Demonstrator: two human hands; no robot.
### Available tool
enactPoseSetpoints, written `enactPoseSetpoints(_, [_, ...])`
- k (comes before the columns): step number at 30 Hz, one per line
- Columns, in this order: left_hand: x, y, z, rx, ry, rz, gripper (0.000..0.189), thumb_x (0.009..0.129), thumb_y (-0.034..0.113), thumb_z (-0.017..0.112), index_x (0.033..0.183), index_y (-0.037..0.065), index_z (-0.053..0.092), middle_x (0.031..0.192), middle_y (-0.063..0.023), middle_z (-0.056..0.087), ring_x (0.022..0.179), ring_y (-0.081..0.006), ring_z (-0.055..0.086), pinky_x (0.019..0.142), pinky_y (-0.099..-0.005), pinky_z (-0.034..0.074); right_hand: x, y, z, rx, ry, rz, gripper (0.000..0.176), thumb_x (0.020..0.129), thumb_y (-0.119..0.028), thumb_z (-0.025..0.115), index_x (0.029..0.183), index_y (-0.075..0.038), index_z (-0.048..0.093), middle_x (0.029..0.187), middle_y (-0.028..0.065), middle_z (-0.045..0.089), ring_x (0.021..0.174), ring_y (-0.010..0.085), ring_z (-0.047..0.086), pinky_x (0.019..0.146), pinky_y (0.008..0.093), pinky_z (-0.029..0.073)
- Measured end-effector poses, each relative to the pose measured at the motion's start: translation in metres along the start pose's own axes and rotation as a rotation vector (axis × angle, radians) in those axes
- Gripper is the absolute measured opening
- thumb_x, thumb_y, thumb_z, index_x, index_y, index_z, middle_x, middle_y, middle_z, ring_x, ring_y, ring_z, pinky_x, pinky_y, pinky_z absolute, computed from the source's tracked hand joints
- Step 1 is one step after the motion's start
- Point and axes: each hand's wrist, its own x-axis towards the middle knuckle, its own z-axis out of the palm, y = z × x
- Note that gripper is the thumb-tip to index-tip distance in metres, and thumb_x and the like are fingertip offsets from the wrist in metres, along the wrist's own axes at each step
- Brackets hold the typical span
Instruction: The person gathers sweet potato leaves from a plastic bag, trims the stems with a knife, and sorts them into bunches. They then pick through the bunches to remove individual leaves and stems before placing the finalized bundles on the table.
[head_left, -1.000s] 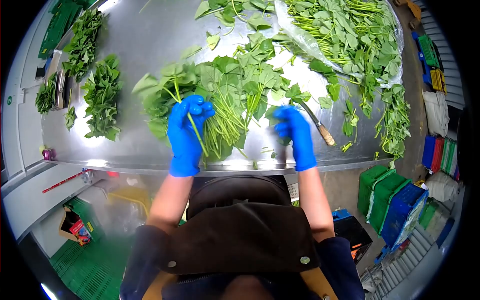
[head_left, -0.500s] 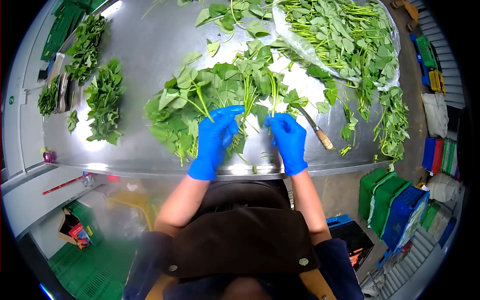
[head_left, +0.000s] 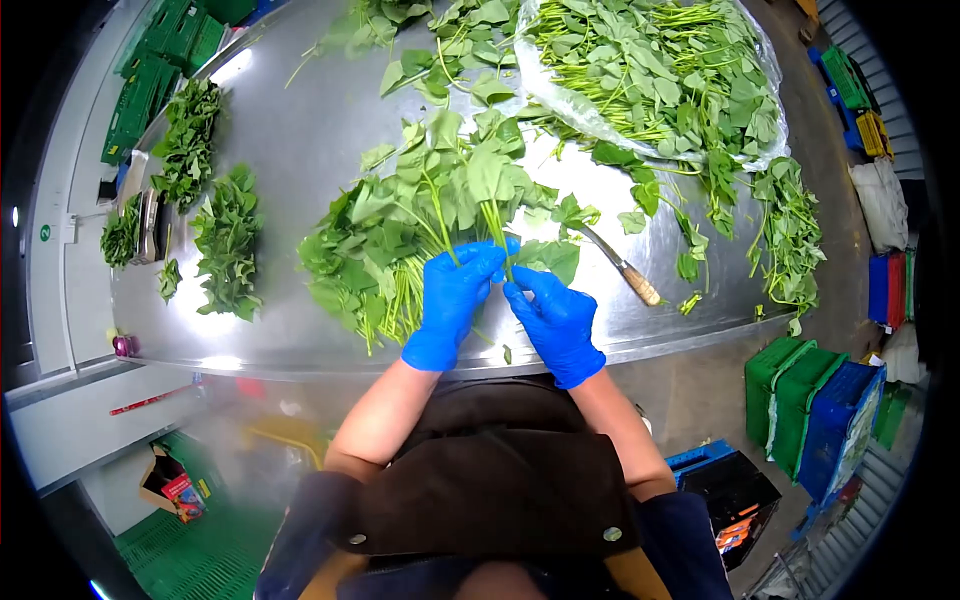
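My left hand [head_left: 458, 290], in a blue glove, is closed on stems of leafy greens [head_left: 440, 205]. Close beside it, my blue-gloved right hand [head_left: 552, 322] pinches the lower ends of another few stems, whose leaves [head_left: 490, 178] fan out above. The two hands nearly meet over the front part of the steel table. Behind and left of them lies a pile of leafy stems [head_left: 370, 260], its cut ends pointing towards me. To the right of my right hand rests a knife [head_left: 630, 272] with a wooden handle and a curved dark blade.
A large heap of greens [head_left: 650, 80] lies on clear plastic at the back right of the steel table [head_left: 290, 130]. Separate bunches [head_left: 228, 245] stand at the left. Loose stems hang near the right edge [head_left: 787, 235]. Green and blue crates [head_left: 815, 415] stand on the floor at right.
My right hand has moved left with its stems, up beside my left hand. My left hand has shifted slightly right and still holds its stems. The whole view has shifted a little.
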Motion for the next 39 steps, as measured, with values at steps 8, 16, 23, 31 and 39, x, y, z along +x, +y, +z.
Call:
enactPoseSetpoints(8, [0.003,-0.004,-0.02,0.274,0.091,0.088,0.013,0.082,0.01,0.06,0.089,0.003,0.07,0.081,-0.0022,0.065,0.07,-0.008,0.057,0.057,-0.0226,0.044,0.003,0.023,-0.015,0.391,0.147,0.508,0.019,0.079,-0.011,0.07,0.096,-0.005,0.066,0.072,0.0024,0.065,0.058,0.0056,0.055,0.055,0.0218,0.046])
enactPoseSetpoints(16, [-0.004,0.007,0.01,0.049,-0.046,-0.003,0.018,0.082,0.018,0.069,0.09,0.002,0.07,0.073,0.0002,0.062,0.062,-0.0045,0.05,0.054,-0.0203,0.038,-0.007,0.008,-0.001,0.125,0.016,0.164,0.018,0.075,-0.008,0.072,0.092,-0.005,0.067,0.067,0.0044,0.064,0.049,0.0072,0.051,0.049,0.0234,0.042])
enactPoseSetpoints(23, [-0.003,-0.029,0.003,0.127,-0.067,0.272,0.019,0.085,0.017,0.065,0.096,0.001,0.067,0.082,-0.0037,0.066,0.073,-0.0095,0.058,0.067,-0.0245,0.047,0.01,0.003,-0.009,0.578,-0.097,0.583,0.019,0.079,-0.008,0.07,0.097,-0.002,0.065,0.075,0.0022,0.063,0.056,0.0067,0.053,0.05,0.0202,0.043])
enactPoseSetpoints(31, [-0.005,-0.017,0.003,0.358,-0.049,0.369,0.019,0.084,0.014,0.065,0.1,0.004,0.066,0.084,-0.0079,0.067,0.074,-0.0104,0.06,0.068,-0.0273,0.049,0.034,0.005,-0.005,0.731,0.004,0.622,0.016,0.081,-0.004,0.068,0.097,-0.001,0.066,0.078,0.0013,0.062,0.061,0.0059,0.052,0.053,0.0194,0.042])
enactPoseSetpoints(39, [-0.003,-0.013,0.012,0.108,-0.033,0.392,0.017,0.09,0.017,0.058,0.097,0.002,0.064,0.077,-0.0029,0.064,0.064,-0.0123,0.056,0.058,-0.0286,0.046,0.032,0.003,0.001,0.77,0.041,0.666,0.013,0.083,-0.005,0.065,0.094,0.0,0.066,0.08,0.0032,0.061,0.06,0.0081,0.053,0.052,0.0212,0.043])
